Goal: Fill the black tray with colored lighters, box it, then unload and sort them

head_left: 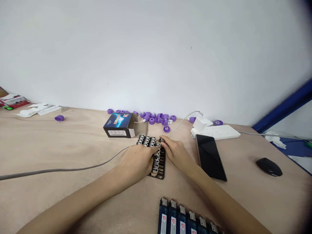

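The left hand (136, 162) lies curled across a black rack of small metal-ringed parts (158, 165), its hold unclear, while the right hand (174, 152) pinches one part (161, 140) at the far corner. The rack sits on the tabletop (48, 146) between a dark box (119, 125) and a phone (211, 157).

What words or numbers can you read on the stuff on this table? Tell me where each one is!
Top of the dark blue box: there is lettering, but it is too blurry to read.
White label on the end of that box: too small to read.
Pale labels on the blue lighters: too small to read.
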